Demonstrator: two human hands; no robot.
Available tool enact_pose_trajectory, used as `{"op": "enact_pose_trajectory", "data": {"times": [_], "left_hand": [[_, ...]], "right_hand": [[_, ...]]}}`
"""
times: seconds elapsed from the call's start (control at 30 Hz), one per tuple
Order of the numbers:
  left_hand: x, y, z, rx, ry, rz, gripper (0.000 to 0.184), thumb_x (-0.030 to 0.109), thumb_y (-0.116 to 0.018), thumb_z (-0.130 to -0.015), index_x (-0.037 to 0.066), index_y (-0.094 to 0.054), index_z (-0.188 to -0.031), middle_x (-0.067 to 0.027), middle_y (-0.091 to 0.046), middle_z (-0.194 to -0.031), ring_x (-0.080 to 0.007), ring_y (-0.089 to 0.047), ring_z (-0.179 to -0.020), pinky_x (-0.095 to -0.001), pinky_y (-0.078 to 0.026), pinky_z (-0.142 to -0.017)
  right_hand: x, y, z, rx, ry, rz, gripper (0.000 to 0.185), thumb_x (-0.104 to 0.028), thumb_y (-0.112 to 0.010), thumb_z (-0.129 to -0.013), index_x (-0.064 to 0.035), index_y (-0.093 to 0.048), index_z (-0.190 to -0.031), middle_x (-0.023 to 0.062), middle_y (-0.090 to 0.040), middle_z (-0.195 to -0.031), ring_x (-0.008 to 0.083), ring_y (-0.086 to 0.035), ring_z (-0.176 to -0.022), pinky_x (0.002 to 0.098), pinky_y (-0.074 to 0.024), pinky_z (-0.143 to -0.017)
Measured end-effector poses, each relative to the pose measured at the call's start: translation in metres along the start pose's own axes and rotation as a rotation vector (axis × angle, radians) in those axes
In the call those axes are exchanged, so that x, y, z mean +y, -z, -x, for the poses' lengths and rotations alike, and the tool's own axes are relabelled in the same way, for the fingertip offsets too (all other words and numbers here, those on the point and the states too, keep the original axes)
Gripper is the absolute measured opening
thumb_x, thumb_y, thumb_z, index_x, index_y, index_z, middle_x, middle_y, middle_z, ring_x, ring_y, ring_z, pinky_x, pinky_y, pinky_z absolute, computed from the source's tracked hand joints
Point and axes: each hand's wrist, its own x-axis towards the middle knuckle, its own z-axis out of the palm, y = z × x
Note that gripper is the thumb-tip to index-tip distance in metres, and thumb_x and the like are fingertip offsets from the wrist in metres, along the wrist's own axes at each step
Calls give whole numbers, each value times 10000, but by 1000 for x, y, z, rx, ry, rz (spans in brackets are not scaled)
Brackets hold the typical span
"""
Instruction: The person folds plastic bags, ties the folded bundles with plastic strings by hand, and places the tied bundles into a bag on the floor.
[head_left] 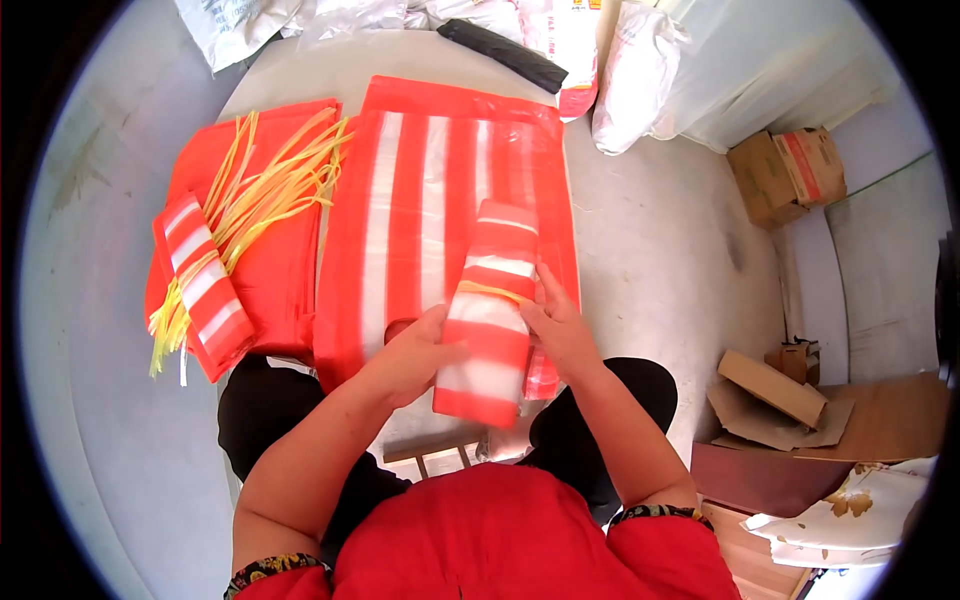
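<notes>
A rolled bundle of red and white striped plastic (488, 345) is held between my hands, with a yellow strip (492, 291) around its upper part. My left hand (415, 355) is closed on the bundle's left side. On the right side, my right hand (555, 318) grips it near the strip. Beneath lies a flat stack of red and white striped plastic (408, 180). To the left, yellow strips (270, 190) are spread over a red stack (190, 150), and another striped roll (205, 285) rests there.
A black roll (503, 54) and white bags (640, 75) are at the table's far side. Cardboard boxes (785, 172) stand by the right wall. Opened cardboard (775, 400) lies at the lower right. My knees are under the table's near edge.
</notes>
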Motion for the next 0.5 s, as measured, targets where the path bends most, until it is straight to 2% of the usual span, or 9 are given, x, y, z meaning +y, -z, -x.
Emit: {"op": "enact_pose_trajectory", "data": {"times": [0.13, 0.2, 0.23, 0.3, 0.33, 0.4, 0.5], "left_hand": [[-6, -1, 0, -9, 15, -26, 610, -40, -568, -1004, -34, -309, -1557, -148, -541, -1488, -228, -574, -1348, -399, -512, -1102], [-9, -4, 1, -30, -5, -26, 616, -36, -573, -1004, -19, -312, -1561, -145, -541, -1487, -223, -576, -1344, -393, -517, -1095], [-11, -6, 2, -41, -12, -26, 619, -34, -576, -1003, -12, -314, -1563, -144, -542, -1487, -220, -578, -1342, -390, -519, -1092], [-15, -10, 4, -36, 30, -39, 625, -30, -578, -1005, 5, -311, -1568, -142, -542, -1485, -217, -580, -1338, -385, -526, -1082], [-16, -13, 5, -34, 50, -48, 628, -27, -580, -1005, 13, -309, -1571, -141, -542, -1484, -216, -581, -1336, -382, -529, -1077], [-18, -24, 7, 8, 59, -97, 628, -26, -580, -1006, 26, -309, -1570, -136, -544, -1478, -213, -588, -1323, -380, -535, -1066], [-25, -39, 10, 19, 59, -119, 623, -26, -579, -1007, 36, -310, -1565, -130, -547, -1466, -212, -596, -1303, -382, -543, -1052]], "right_hand": [[19, 10, -18, 70, -2, 3, 760, -172, -577, -1080, -5, -134, -1674, 0, -617, -966, 73, -574, -816, 267, -516, -767], [26, 17, -18, 68, 18, -33, 732, -178, -581, -1067, 7, -192, -1659, 59, -631, -1126, 108, -599, -951, 289, -513, -853], [23, 17, -13, 65, 27, -27, 714, -190, -587, -1056, 6, -240, -1649, 112, -632, -1262, 142, -617, -1077, 308, -508, -931], [30, 20, -9, 93, 48, -39, 702, -191, -587, -1057, 12, -261, -1643, 125, -646, -1299, 155, -634, -1103, 311, -512, -955], [41, 23, -12, 124, 63, -59, 706, -181, -582, -1068, 20, -233, -1648, 87, -660, -1201, 135, -635, -1002, 295, -522, -901], [41, 26, -5, 166, 67, -140, 709, -162, -575, -1077, 25, -205, -1653, 60, -673, -1140, 123, -641, -947, 285, -534, -872], [25, 26, 24, 151, 55, -297, 713, -127, -581, -1063, 8, -208, -1655, 100, -656, -1263, 148, -645, -1084, 306, -536, -946]]}}
